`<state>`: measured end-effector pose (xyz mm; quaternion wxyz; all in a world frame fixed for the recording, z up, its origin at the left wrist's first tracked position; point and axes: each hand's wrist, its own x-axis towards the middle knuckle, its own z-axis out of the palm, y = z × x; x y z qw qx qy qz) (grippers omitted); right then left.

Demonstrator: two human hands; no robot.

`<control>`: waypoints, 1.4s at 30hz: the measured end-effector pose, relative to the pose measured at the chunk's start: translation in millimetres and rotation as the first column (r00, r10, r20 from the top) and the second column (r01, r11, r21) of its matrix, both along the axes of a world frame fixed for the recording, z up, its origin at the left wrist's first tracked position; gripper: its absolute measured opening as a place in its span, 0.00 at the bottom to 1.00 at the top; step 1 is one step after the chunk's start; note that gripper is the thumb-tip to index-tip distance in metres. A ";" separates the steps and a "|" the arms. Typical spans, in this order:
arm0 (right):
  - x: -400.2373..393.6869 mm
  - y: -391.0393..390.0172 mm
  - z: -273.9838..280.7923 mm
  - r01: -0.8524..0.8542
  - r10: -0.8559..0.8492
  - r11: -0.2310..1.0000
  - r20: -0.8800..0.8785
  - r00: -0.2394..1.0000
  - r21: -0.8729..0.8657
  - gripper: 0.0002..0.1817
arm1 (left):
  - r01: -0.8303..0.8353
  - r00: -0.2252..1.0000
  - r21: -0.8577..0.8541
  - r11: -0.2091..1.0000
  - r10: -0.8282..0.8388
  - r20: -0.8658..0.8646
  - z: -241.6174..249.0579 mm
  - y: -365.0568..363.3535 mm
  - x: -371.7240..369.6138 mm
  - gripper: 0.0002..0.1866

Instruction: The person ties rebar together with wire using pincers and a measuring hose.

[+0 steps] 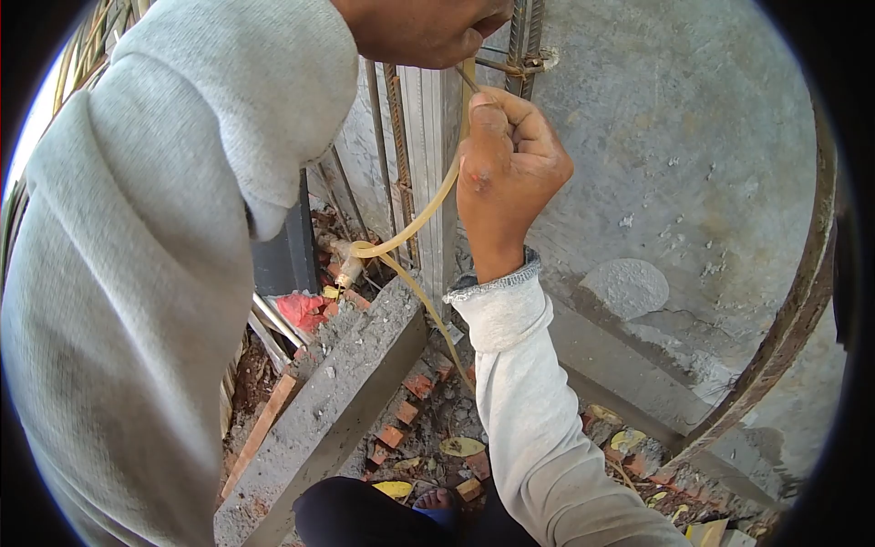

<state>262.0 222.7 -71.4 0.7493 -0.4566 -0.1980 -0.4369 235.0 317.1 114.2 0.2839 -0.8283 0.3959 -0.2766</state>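
At the top, my left hand (424, 29) is closed, with its fingertips at the upper part of a yellowish flexible tube (428, 211); the image edge cuts off part of this hand. Just below and to the right, my right hand (512, 150) is closed in a pinch on a thin dark rod (468, 80) beside the tube. The tube hangs down past the right hand, loops around a short pale pipe stub (349, 271) and trails toward the rubble.
A concrete beam (333, 392) runs diagonally below. Upright rebar (396, 137) and a grey post (435, 173) stand behind the tube. The rough grey wall (674, 137) is at right, near a curved brown rim (775, 365). Broken bricks (390, 436) and leaves litter the ground.
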 end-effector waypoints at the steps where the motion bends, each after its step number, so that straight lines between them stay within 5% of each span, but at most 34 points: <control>1: 1.3 1.6 -0.2 0.007 -0.007 1.000 -0.012 1.000 0.015 0.09 | -0.004 1.000 0.003 1.000 0.004 0.008 0.1 -0.2 0.4 0.13; 4: -8.6 -8.3 0.9 -0.071 0.072 0.994 0.006 0.997 -0.082 0.07 | -0.010 1.000 0.016 1.000 0.010 -0.003 1.1 -1.7 -0.7 0.13; 10: -0.6 2.8 -2.4 -0.015 0.015 1.000 -0.043 0.999 0.013 0.08 | 0.010 0.993 0.050 0.999 -0.016 0.119 -3.8 0.7 11.3 0.13; 34: -9.9 -2.5 3.5 0.139 -0.148 0.977 -0.043 0.988 -0.161 0.08 | -0.022 0.999 0.032 0.999 0.020 0.047 -0.3 -3.5 -1.3 0.12; 42: -4.3 1.9 3.7 0.098 -0.098 0.994 0.016 0.995 -0.040 0.09 | -0.006 1.000 0.028 1.000 0.006 0.012 1.2 -4.1 -6.2 0.13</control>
